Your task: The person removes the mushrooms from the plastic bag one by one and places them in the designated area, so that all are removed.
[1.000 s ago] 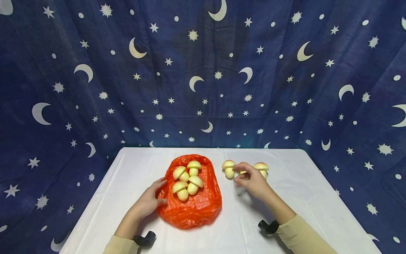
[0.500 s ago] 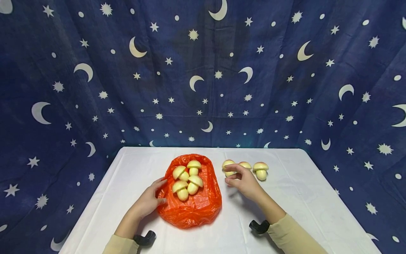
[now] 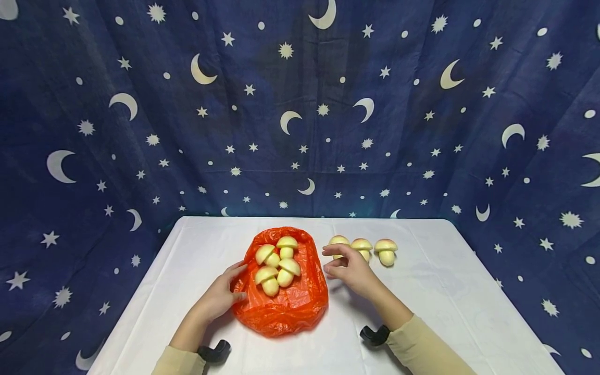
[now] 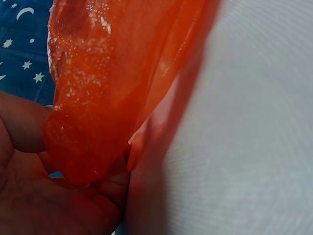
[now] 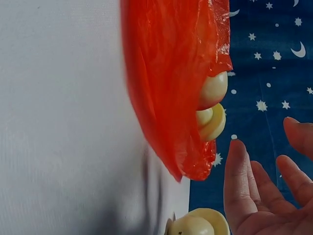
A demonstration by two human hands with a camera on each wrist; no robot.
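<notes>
A red plastic bag (image 3: 283, 320) lies spread open on the table with several toy mushrooms (image 3: 269, 286) inside, pale yellow with domed caps. My left hand (image 3: 216, 296) is at the bag's left side. In the left wrist view, its fingers and thumb hold the bag's rim (image 4: 78, 147). My right hand (image 3: 353, 271) hovers just right of the bag, fingers spread and holding nothing. Behind it stand three more toy mushrooms in a row: the left one (image 3: 338, 240) partly hidden by the fingers, the middle one (image 3: 361, 244), and the right one (image 3: 386, 252).
A white cloth (image 3: 436, 291) covers the table. Dark blue fabric (image 3: 300, 146) with moons and stars hangs behind it and along both sides. Each wrist wears a black camera mount, such as the right mount (image 3: 375, 336).
My right hand has moved left from the middle mushroom toward the bag's right edge, uncovering the middle and right mushrooms. My left hand has stayed at the bag.
</notes>
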